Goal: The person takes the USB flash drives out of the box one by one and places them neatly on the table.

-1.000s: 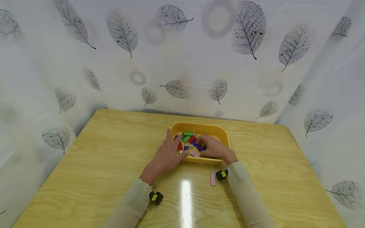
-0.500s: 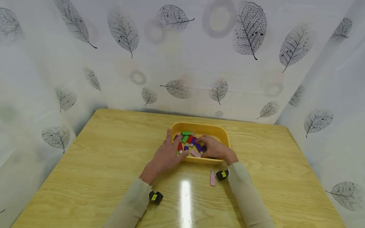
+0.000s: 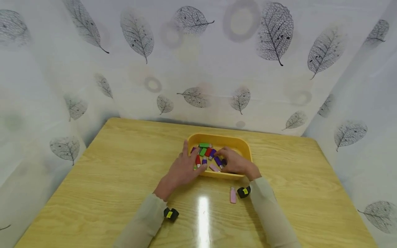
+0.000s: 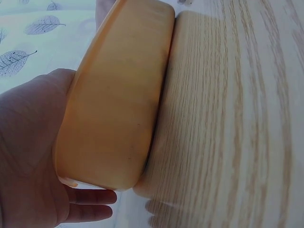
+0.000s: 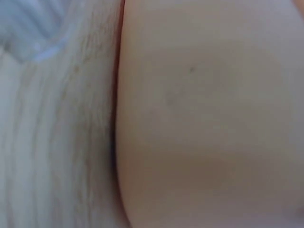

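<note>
A yellow plastic tray [image 3: 229, 139] holds several USB sticks. My left hand [image 3: 183, 168] spreads over its left front corner, the thumb across the front rim. In the left wrist view, the left hand [image 4: 33, 147] lies along the rim of the tray [image 4: 114, 104], with two straight fingers past its end. My right hand [image 3: 237, 162] reaches over the front rim, fingers bent down among the sticks. Beside its fingertips lie a purple USB stick [image 3: 218, 162] and a pink USB stick [image 3: 214, 167]. A dark stick [image 3: 224, 161] is partly hidden by the right hand; I cannot tell whether it is held.
One pink USB stick [image 3: 233, 195] lies on the wooden table [image 3: 136, 162] in front of the tray. Green sticks [image 3: 204, 145] and red sticks [image 3: 208, 152] lie in the tray's left half. A leaf-patterned curtain [image 3: 139, 96] rises behind the table.
The right fingers have shifted slightly, and more of the purple USB stick shows beside them. The left hand keeps its place on the tray. The whole head view has drifted slightly.
</note>
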`<state>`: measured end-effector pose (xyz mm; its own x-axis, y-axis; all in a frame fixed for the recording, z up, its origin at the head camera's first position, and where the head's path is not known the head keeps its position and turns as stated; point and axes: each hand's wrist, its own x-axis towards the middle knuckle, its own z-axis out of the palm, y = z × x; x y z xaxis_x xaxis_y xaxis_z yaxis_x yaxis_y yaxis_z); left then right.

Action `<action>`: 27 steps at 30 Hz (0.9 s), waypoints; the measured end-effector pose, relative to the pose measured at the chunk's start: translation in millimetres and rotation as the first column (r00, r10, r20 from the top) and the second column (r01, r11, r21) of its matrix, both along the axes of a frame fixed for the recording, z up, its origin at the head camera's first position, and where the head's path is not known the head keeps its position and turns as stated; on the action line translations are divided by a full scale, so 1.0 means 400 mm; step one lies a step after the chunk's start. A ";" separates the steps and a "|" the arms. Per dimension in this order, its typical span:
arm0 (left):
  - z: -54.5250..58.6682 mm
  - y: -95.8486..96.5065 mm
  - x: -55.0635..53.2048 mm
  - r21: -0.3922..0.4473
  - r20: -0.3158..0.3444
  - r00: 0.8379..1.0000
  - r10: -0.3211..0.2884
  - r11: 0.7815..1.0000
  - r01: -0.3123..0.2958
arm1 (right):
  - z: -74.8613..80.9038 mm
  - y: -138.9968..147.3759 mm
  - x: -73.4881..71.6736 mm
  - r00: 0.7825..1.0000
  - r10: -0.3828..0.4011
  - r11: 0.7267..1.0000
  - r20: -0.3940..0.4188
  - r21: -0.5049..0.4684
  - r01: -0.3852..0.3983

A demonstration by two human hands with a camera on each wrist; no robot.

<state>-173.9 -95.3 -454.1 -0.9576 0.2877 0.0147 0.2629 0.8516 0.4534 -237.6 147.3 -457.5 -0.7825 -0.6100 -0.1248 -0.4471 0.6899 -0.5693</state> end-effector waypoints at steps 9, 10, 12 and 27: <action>-0.009 0.001 0.000 -0.002 0.001 1.000 0.001 1.000 -0.001 | -0.001 0.001 0.006 1.000 -0.014 1.000 0.010 -0.004 0.014; -0.009 0.001 -0.001 -0.004 -0.001 1.000 0.000 1.000 0.000 | -0.001 0.000 0.005 1.000 -0.017 1.000 0.006 -0.003 0.017; -0.008 0.000 -0.003 -0.008 -0.001 1.000 -0.002 1.000 0.002 | 0.000 -0.001 0.001 1.000 -0.027 1.000 -0.002 0.000 0.027; -0.004 -0.003 -0.004 -0.021 0.003 1.000 -0.010 1.000 0.010 | 0.060 0.007 0.022 0.985 -0.158 0.984 0.073 -0.077 0.163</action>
